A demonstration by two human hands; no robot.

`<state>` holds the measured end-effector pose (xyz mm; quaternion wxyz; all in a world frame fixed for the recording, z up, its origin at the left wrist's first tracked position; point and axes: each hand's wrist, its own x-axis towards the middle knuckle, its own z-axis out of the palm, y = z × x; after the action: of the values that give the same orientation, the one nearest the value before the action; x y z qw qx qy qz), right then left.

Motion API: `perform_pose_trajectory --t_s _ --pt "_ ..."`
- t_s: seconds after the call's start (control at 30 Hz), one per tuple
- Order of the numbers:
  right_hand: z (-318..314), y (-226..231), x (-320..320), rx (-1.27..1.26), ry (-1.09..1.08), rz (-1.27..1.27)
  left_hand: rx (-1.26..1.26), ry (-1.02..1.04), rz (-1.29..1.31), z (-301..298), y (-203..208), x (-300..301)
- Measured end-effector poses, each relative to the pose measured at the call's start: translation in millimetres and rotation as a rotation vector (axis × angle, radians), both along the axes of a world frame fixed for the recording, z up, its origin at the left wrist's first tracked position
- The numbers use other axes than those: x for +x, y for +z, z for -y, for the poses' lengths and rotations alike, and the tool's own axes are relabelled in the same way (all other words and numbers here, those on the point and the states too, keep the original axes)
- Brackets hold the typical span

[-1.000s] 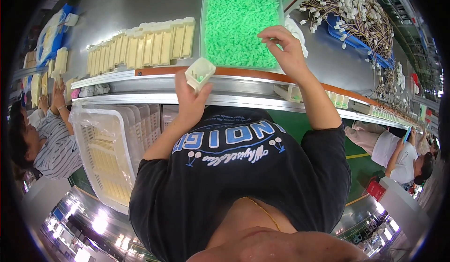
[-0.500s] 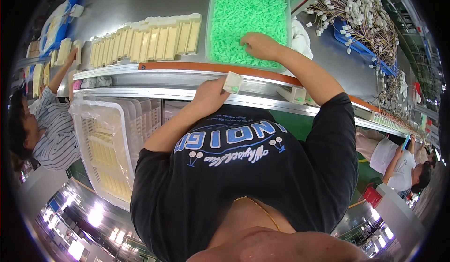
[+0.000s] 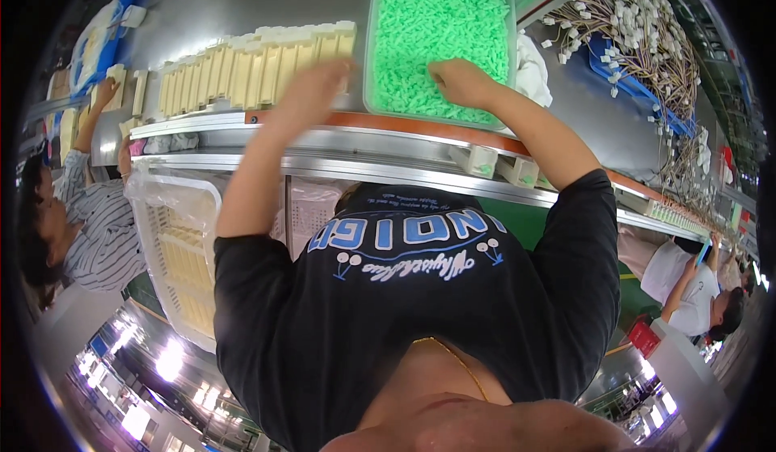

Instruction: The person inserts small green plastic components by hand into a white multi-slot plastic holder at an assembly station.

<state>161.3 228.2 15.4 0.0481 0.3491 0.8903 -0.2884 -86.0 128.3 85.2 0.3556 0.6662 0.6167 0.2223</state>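
Observation:
My left hand (image 3: pixel 317 90), smeared by motion, reaches over the right end of a row of cream plastic cases (image 3: pixel 234 72) on the metal table. Its fingers do not show clearly, nor whether they touch a case. My right hand (image 3: pixel 465 84) is at a clear bin (image 3: pixel 369 64) heaped with small green plastic pieces (image 3: pixel 440 15). Its fingers are curled and pressed together, tips among the pieces; whatever they pinch is hidden. On the rail in front of me, below my right forearm, a cream case (image 3: pixel 477 161) with a green piece at its end lies beside similar cases (image 3: pixel 521 171).
An orange-edged metal rail (image 3: pixel 388 128) runs along the table front. At the right, cables with white connectors (image 3: pixel 647 40) pile over a blue tray (image 3: pixel 602 60). A white crate (image 3: pixel 179 242) holds more cases at lower left. People work at both sides.
My left hand has let go of the cream case, which now lies on the rail, and has moved up and left to the row. My right hand stays at the green pieces.

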Motion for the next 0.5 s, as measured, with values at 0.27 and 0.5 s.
perform_pose_trajectory --t_s 0.27,0.5 --pt "-4.0 0.8 -2.5 -0.017 0.048 0.003 0.377 -0.059 -0.801 -82.6 -82.6 -93.6" --pt "-5.6 23.7 12.9 0.042 -0.084 -0.093 0.352 0.036 -0.244 -78.3 -44.0 -97.9"
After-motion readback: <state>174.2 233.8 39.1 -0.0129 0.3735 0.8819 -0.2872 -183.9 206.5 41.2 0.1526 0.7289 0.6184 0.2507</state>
